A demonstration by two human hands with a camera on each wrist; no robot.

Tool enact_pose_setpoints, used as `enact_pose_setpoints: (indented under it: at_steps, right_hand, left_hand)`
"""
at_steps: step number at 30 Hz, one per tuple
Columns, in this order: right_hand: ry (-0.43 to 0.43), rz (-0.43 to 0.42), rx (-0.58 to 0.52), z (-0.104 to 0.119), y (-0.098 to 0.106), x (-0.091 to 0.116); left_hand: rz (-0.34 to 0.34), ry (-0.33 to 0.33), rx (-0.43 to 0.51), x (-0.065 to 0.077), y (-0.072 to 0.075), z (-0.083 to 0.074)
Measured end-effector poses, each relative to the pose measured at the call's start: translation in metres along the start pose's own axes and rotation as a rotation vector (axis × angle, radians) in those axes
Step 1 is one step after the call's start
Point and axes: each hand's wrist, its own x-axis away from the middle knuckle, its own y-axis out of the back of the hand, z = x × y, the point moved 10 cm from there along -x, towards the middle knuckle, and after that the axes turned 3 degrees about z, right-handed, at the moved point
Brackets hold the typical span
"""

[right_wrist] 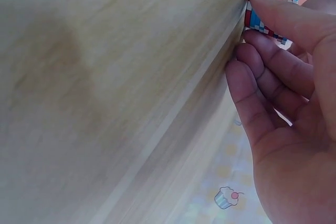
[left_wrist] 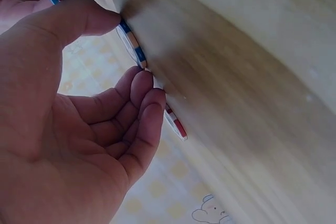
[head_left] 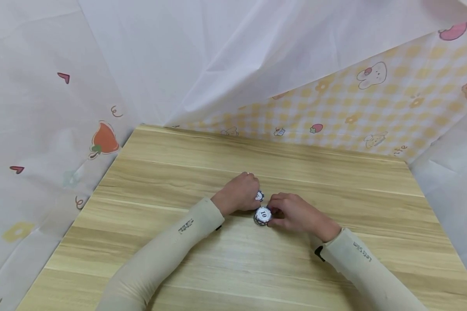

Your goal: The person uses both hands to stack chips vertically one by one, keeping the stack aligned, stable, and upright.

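A stack of poker chips (head_left: 263, 214) stands on the wooden table between the hands, its top chip white-faced and marked 10. My right hand (head_left: 295, 211) grips the stack's side with thumb and fingertips; red, light-blue and white edges show in the right wrist view's stack (right_wrist: 270, 9). Just beyond the stack, my left hand (head_left: 239, 192) holds a blue-edged poker chip (left_wrist: 132, 44) between thumb and fingertips, low at the tabletop. A red-and-white-edged chip (left_wrist: 177, 124) lies past the left fingers, which partly cover it.
The light wooden table (head_left: 140, 172) runs back to a yellow checked cloth (head_left: 334, 108) with cartoon prints. White sheeting (head_left: 43, 129) hangs along the left side, and more hangs at the right.
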Motion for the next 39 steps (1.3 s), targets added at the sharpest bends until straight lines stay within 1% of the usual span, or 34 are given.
enact_pose_setpoints:
  at_steps: [3,10,20,25,33,39]
  right_hand:
    - [-0.009,0.008,0.004,0.000,0.000,0.000]
    - [-0.021,0.013,0.007,-0.002,0.000,0.000]
    - [-0.022,0.018,0.008,-0.002,0.001,0.001]
    - [-0.019,0.018,0.003,-0.001,0.001,0.001]
    - [-0.018,0.015,-0.011,-0.001,0.000,-0.001]
    - [-0.004,0.007,-0.003,0.000,0.001,-0.001]
  left_hand:
    - [0.001,-0.006,-0.022,0.001,-0.001,0.000]
    - [-0.028,-0.038,-0.071,0.005,0.001,0.000]
    - [-0.057,-0.054,-0.089,0.010,0.006,-0.001]
    - [-0.057,-0.060,-0.086,0.012,0.008,-0.001]
    - [-0.064,-0.092,-0.091,0.013,0.007,-0.002]
    - [-0.065,-0.075,-0.049,0.015,0.004,0.003]
